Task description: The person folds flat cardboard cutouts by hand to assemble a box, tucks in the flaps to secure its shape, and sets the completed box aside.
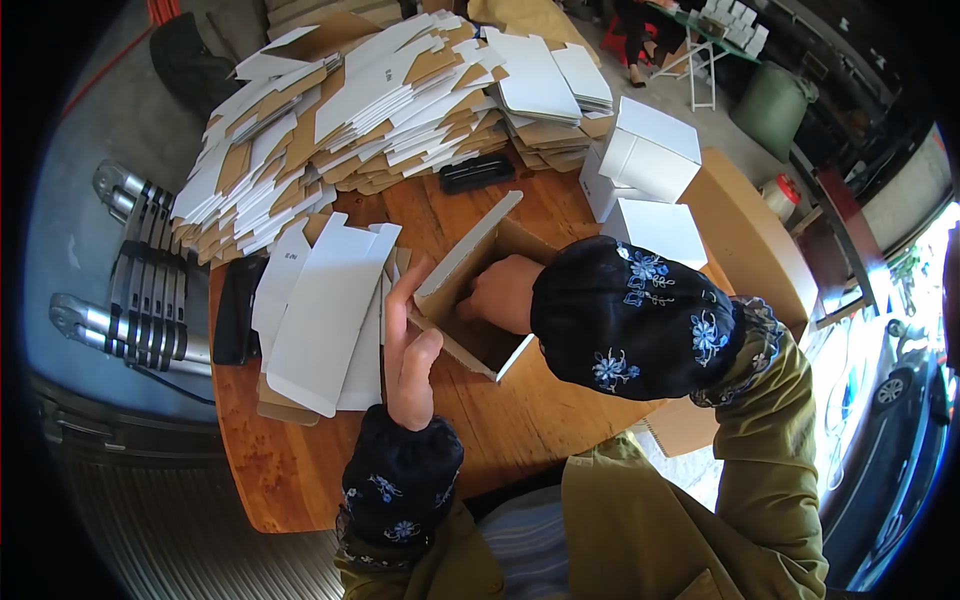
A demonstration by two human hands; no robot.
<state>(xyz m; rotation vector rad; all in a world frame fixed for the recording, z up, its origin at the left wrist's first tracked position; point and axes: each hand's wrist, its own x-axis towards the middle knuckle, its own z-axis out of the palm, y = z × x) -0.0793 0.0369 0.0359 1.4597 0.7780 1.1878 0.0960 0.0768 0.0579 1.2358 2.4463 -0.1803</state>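
"What do you count?"

"Through my feed, one open box [463, 254], three closed white boxes [650, 150] and two black oblong objects [476, 174]."

"Anything else?"

"I see one left hand [410, 360], one right hand [503, 294] and two embroidered sleeve covers [635, 318]."

"The flattened cartons [370, 85]?"

"Many, but they overlap too much for me to number."

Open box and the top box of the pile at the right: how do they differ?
The open box shows its brown inside; the top box shows only white faces and looks closed.
The right hand reaches into the open box; no hand touches the top box.
The top box sits tilted over other boxes; the open box is not on the pile.
Both are cardboard.
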